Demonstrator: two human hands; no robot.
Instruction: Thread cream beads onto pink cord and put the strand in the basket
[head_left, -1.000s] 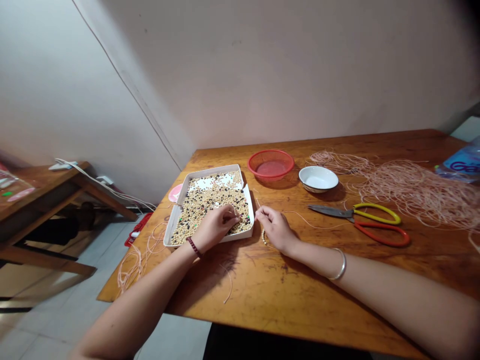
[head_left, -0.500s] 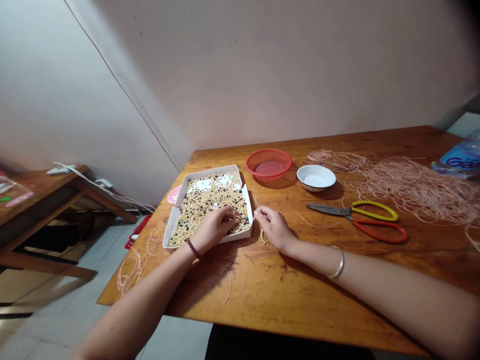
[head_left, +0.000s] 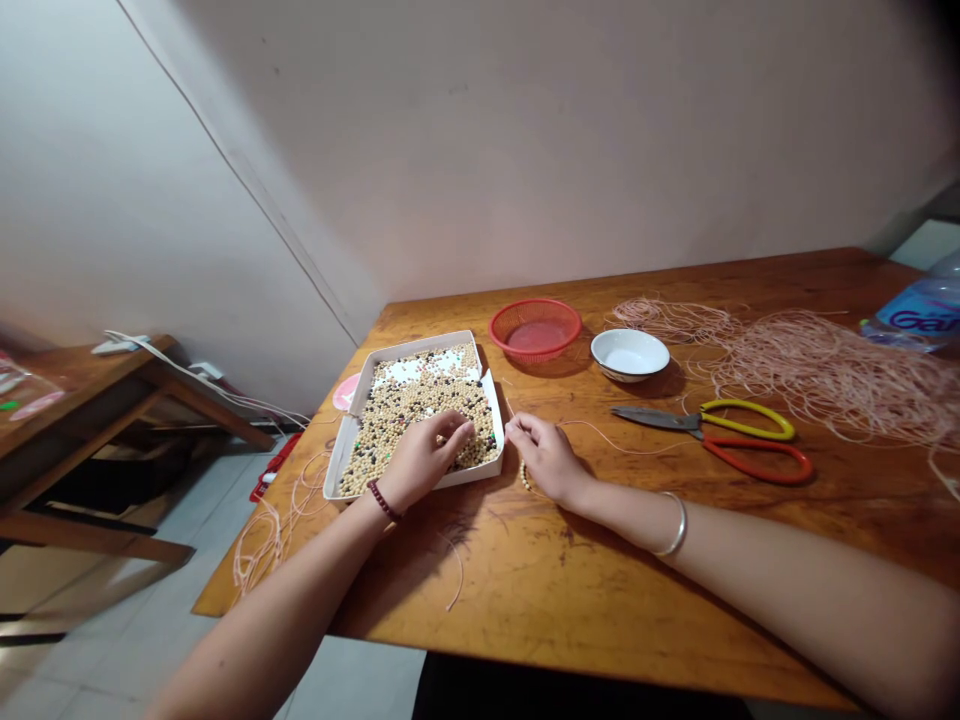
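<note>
A white tray (head_left: 352, 432) full of tan, dark and white beads lies on the wooden table (head_left: 570, 570). My left hand (head_left: 420, 460) rests in the tray's near right corner, its fingers curled onto the beads in a pinch. My right hand (head_left: 544, 455) sits just right of the tray, pinching a thin pink string (head_left: 600, 438) that runs off to the right. A short run of strung beads (head_left: 525, 478) shows under that hand.
A red plastic basket (head_left: 535, 328) and a white bowl (head_left: 630, 354) stand behind the hands. Scissors (head_left: 712, 432) with yellow and red handles lie to the right. A heap of pink string (head_left: 817, 375) covers the far right, beside a water bottle (head_left: 919, 315). Loose strings (head_left: 270, 520) hang off the table's left edge.
My left hand's fingers have shifted slightly over the beads in the tray. My right hand has stayed in place with the string.
</note>
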